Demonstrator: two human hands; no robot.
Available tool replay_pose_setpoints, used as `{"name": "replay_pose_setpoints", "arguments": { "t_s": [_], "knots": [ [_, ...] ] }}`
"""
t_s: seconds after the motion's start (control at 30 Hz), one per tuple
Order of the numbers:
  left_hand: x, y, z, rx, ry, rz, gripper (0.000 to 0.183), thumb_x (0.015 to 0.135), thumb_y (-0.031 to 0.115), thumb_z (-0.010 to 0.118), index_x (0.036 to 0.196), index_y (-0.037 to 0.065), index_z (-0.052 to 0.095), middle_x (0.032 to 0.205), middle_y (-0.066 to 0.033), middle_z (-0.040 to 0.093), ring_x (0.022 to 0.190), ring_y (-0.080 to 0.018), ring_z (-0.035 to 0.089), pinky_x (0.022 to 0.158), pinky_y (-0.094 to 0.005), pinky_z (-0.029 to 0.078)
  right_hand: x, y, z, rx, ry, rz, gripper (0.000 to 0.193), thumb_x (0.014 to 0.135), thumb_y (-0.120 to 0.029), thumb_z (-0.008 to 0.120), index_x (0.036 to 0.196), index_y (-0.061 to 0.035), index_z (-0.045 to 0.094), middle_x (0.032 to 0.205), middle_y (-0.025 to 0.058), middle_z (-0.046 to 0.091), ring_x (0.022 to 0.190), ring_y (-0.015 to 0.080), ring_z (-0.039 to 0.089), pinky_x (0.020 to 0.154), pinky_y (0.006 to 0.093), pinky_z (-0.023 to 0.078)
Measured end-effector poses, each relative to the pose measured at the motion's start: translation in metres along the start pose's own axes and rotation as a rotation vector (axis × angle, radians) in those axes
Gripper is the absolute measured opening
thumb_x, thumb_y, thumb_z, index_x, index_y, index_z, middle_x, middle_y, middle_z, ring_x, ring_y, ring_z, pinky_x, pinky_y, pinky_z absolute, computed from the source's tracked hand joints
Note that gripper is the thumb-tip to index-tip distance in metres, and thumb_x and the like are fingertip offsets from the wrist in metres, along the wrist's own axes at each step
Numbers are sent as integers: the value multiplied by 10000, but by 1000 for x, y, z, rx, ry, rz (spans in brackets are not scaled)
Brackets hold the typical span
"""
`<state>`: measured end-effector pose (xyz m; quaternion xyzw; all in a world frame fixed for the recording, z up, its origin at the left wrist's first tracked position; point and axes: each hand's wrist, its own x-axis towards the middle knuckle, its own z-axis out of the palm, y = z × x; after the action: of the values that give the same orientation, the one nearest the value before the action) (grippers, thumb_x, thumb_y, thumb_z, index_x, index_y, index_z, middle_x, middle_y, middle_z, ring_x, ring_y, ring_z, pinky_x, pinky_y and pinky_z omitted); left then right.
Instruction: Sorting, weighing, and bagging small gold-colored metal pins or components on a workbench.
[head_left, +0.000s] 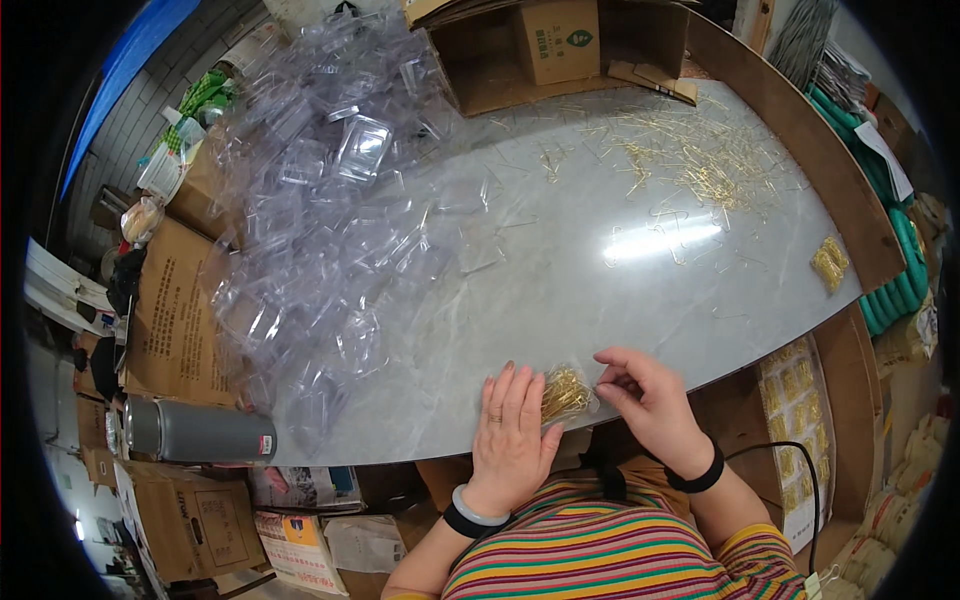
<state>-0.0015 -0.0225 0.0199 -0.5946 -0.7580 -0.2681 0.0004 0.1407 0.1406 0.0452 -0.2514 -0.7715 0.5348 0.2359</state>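
Near the table's front edge lies a small clear plastic box [593, 405] holding a bundle of gold wire hooks [566, 393]. My left hand [510, 425] rests flat against its left side, fingers stretched out and close together. At the box's right side is my right hand [648, 395], with index finger and thumb curled toward each other. Whether a bit of the clear plastic sits between those fingertips is too small to tell. Many loose gold hooks [715, 170] are scattered over the far right of the grey table [560, 290].
A large heap of clear plastic boxes [340, 200] covers the table's left side. A grey bottle [205, 432] lies at the front left. One filled packet [829, 263] sits by the right edge. Cardboard walls [800, 140] border the right; an open carton [480, 70] stands behind.
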Motion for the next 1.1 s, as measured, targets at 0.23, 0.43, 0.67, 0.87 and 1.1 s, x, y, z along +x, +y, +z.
{"name": "replay_pose_setpoints", "arguments": {
  "t_s": [0.23,0.43,0.67,0.87,1.1],
  "knots": [
    [0,-3,0,-61,22,5,639,952,232,648,1467,-48,394,1499,-246,390,1423,-450,352,1198,-592,258,3,-8,10,-212,7,-226,223,866,9,717,1086,-24,702,944,151,712,836,299,691,742,363,551],
    [2,0,-5,-90,-6,-18,666,931,195,666,1473,-62,378,1487,-249,393,1419,-450,351,1201,-581,252,14,-16,-15,-373,-223,-376,240,835,42,626,1059,-28,673,958,162,688,904,369,655,796,436,532],
    [4,-3,-11,-121,-46,-4,645,927,179,656,1481,-25,397,1477,-230,391,1413,-447,349,1205,-573,248,31,-16,-13,-311,-418,-419,191,832,41,623,1014,-15,639,935,152,660,925,370,638,794,427,525],
    [4,-3,-10,-112,-41,-8,627,937,191,644,1478,-17,406,1487,-222,375,1419,-443,336,1207,-576,238,17,-8,3,-128,-131,-243,178,859,-6,703,1024,-17,638,935,150,644,872,356,631,748,402,524],
    [3,-4,-9,-106,-52,-5,610,951,206,633,1475,-13,409,1492,-219,369,1428,-439,324,1212,-577,227,11,-1,-1,-272,-64,-273,147,868,-13,705,1003,-25,646,910,140,615,799,349,618,706,402,516]
  ]
}}
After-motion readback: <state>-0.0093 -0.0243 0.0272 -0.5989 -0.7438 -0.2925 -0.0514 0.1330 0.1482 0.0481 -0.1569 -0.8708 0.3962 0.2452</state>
